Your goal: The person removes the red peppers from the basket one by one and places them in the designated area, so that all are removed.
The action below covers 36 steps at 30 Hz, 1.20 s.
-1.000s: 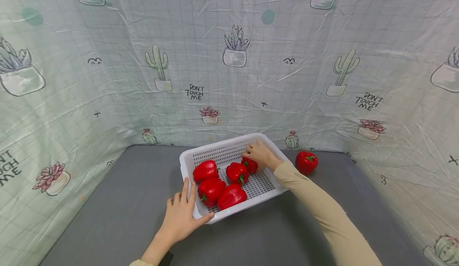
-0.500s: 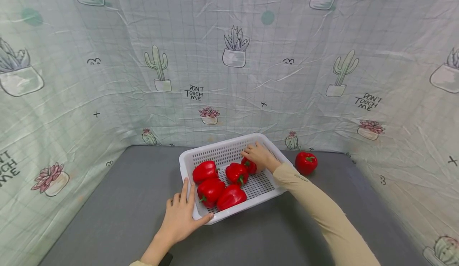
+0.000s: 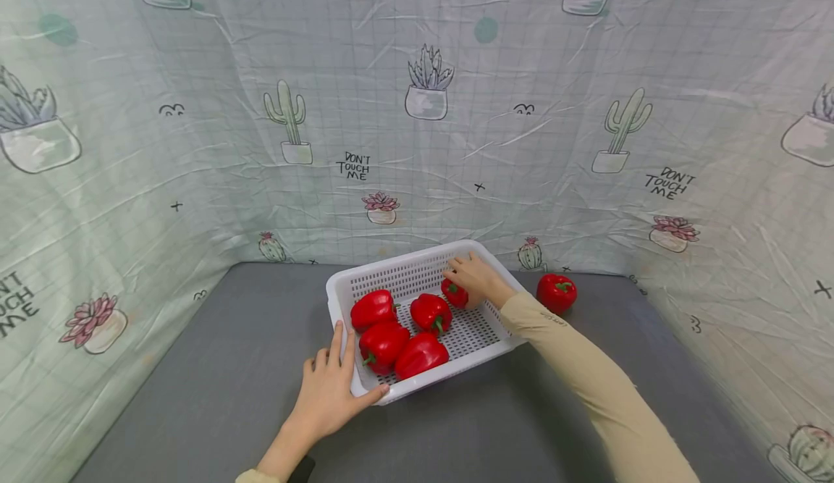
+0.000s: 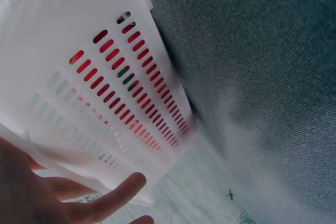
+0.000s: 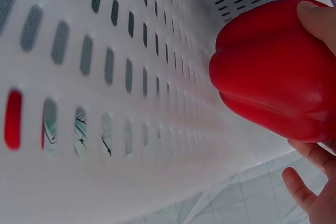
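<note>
A white perforated plastic basket (image 3: 456,369) sits at an angle on the grey tabletop. My left hand (image 3: 326,395) rests at its near-left corner, fingers spread and straight along the left rim, thumb on the front rim. From the left wrist, straight fingers (image 4: 113,198) show beside the basket's slotted wall (image 4: 47,45). Inside the back right part of the basket, my right hand (image 3: 477,280) grips a red bell pepper (image 3: 455,293). Close up in the right wrist view, thumb and fingers lie on opposite sides of that pepper (image 5: 273,72), near the slotted wall.
Several other red bell peppers (image 3: 384,345) lie in the left and middle of the basket. One more red bell pepper (image 3: 557,293) stands on the table (image 3: 215,367) right of the basket. A cactus-print sheet (image 3: 365,121) hangs behind and at both sides.
My right hand has shifted slightly to the right inside the basket, and the pepper it grips has turned and moved a little. The left hand and the basket have stayed in place.
</note>
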Available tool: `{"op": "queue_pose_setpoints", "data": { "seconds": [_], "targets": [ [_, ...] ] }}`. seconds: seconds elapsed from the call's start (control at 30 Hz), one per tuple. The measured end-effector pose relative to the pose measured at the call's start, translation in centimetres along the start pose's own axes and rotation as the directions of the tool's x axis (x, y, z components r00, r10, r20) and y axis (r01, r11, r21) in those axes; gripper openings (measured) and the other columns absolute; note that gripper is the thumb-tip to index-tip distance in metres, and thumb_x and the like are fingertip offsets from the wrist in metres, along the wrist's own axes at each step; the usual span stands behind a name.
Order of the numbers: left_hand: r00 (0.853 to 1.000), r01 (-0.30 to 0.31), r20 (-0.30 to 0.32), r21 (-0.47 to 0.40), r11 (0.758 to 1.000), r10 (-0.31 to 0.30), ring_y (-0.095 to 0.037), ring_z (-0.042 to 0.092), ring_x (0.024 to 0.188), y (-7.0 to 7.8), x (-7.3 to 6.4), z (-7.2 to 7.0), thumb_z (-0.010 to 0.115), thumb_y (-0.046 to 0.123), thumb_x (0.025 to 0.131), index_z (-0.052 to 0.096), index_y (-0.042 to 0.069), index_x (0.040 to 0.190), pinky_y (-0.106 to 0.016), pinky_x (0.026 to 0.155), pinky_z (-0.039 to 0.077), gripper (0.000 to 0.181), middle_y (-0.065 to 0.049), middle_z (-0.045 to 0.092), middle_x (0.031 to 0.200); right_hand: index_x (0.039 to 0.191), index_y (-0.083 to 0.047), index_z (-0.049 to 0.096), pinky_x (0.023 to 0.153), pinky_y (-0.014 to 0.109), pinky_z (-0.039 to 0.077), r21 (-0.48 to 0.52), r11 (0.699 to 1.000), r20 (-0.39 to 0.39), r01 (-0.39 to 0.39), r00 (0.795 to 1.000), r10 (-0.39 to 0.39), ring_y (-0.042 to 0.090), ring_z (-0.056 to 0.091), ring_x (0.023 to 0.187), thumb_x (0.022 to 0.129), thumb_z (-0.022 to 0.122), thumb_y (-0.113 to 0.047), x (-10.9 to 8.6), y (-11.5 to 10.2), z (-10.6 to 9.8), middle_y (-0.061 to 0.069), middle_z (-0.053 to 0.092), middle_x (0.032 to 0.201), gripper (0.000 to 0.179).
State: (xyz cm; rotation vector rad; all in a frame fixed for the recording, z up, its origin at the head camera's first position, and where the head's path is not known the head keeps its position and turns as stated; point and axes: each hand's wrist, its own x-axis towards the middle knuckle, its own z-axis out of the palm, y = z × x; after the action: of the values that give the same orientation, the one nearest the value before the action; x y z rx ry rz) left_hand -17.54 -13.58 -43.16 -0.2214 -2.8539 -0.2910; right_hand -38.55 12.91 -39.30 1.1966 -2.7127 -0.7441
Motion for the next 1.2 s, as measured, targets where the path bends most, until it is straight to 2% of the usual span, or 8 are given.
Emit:
{"op": "queue_pose_setpoints", "data": {
  "seconds": [0.2, 0.37, 0.47, 0.63, 0.8, 1.2],
  "targets": [
    [1.000, -0.004, -0.001, -0.005, 1.000, 0.004, -0.034, 0.047, 0.102, 0.1, 0.1, 0.0, 0.049, 0.074, 0.068, 0.034, 0.003, 0.136, -0.054, 0.083, 0.038, 0.100, -0.017, 0.023, 0.147, 0.126, -0.015, 0.041, 0.096, 0.047, 0.035, -0.010, 1.000, -0.020, -0.011, 1.000, 0.011, 0.026, 0.043, 0.117, 0.066, 0.070, -0.049, -0.4, 0.3, -0.6, 0.010, 0.045, 0.130, 0.075],
    [1.000, -0.003, 0.001, -0.001, 1.000, 0.003, -0.034, 0.047, 0.103, 0.0, 0.1, -0.1, 0.049, 0.074, 0.068, 0.033, 0.003, 0.137, -0.053, 0.083, 0.039, 0.100, -0.016, 0.022, 0.147, 0.121, -0.014, 0.044, 0.091, 0.045, 0.038, -0.011, 1.000, -0.090, 0.015, 0.996, -0.016, 0.025, 0.047, 0.108, 0.065, 0.071, -0.048, -0.9, 0.4, -1.3, 0.009, 0.048, 0.122, 0.071],
    [1.000, -0.007, -0.002, 0.001, 1.000, 0.007, -0.035, 0.047, 0.102, 0.0, 0.2, -0.1, 0.049, 0.074, 0.068, 0.033, 0.003, 0.137, -0.054, 0.083, 0.039, 0.100, -0.017, 0.022, 0.147, 0.121, -0.013, 0.045, 0.089, 0.044, 0.040, -0.044, 0.999, -0.129, 0.028, 0.991, -0.033, 0.024, 0.047, 0.105, 0.065, 0.070, -0.049, -1.3, 0.5, -1.8, 0.007, 0.049, 0.120, 0.071],
    [1.000, -0.003, 0.009, -0.004, 1.000, 0.003, -0.034, 0.047, 0.103, 0.0, 0.1, 0.0, 0.048, 0.075, 0.068, 0.032, 0.003, 0.137, -0.054, 0.083, 0.038, 0.101, -0.016, 0.020, 0.147, 0.122, -0.012, 0.046, 0.086, 0.043, 0.042, -0.080, 0.996, -0.154, 0.046, 0.986, -0.058, 0.024, 0.047, 0.104, 0.066, 0.069, -0.051, -2.1, 0.6, -2.6, 0.005, 0.050, 0.118, 0.072],
    [1.000, -0.005, 0.008, 0.000, 1.000, 0.005, -0.034, 0.047, 0.103, 0.0, 0.1, 0.2, 0.047, 0.075, 0.068, 0.033, 0.003, 0.137, -0.054, 0.083, 0.038, 0.101, -0.016, 0.020, 0.147, 0.124, -0.011, 0.046, 0.088, 0.044, 0.042, -0.027, 0.999, -0.147, 0.047, 0.988, -0.050, 0.025, 0.046, 0.106, 0.065, 0.072, -0.047, -3.3, 0.5, -3.6, 0.006, 0.050, 0.120, 0.073],
    [1.000, -0.002, -0.008, -0.008, 1.000, 0.002, -0.034, 0.047, 0.102, 0.1, -0.1, 0.2, 0.051, 0.072, 0.068, 0.032, 0.003, 0.137, -0.053, 0.083, 0.039, 0.099, -0.016, 0.021, 0.147, 0.125, -0.011, 0.045, 0.085, 0.043, 0.043, 0.111, 0.993, -0.249, 0.029, 0.969, -0.001, 0.023, 0.046, 0.104, 0.063, 0.074, -0.044, -6.9, -0.3, -4.9, 0.007, 0.053, 0.115, 0.076]
  ]
}}
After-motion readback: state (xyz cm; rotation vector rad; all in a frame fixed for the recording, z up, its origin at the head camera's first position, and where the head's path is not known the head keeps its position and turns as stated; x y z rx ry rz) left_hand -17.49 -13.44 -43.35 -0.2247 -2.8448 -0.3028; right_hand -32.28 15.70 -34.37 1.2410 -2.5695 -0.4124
